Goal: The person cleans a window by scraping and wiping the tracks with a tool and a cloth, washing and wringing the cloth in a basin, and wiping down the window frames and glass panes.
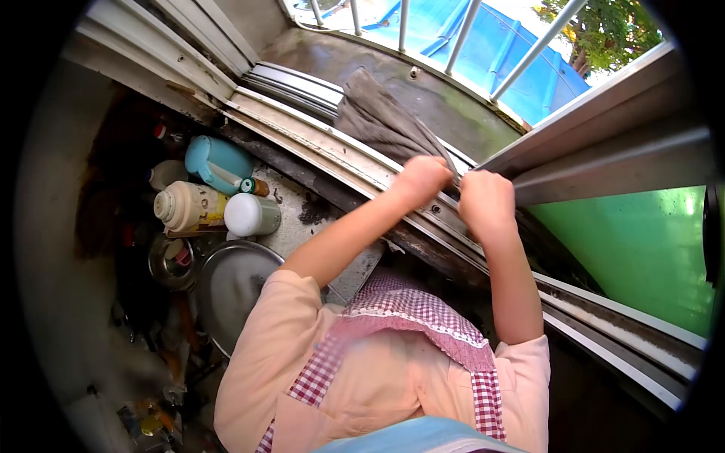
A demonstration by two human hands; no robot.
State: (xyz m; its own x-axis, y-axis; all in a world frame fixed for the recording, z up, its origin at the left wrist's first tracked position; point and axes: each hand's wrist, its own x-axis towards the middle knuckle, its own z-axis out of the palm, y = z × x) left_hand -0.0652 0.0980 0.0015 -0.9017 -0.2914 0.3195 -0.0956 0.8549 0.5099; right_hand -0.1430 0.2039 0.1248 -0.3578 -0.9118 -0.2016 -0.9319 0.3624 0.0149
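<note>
**Both hands grip a grey cloth at the window**

The grey cloth is dull, creased and lies across the window sill, reaching out toward the railing. The left hand and right hand are closed in fists on its near end. Below stand a light blue jug, a cream flask and a white jar (all closed, contents hidden).

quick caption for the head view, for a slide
Both hands, left and right, grip a grey cloth over a grimy window track.
</note>
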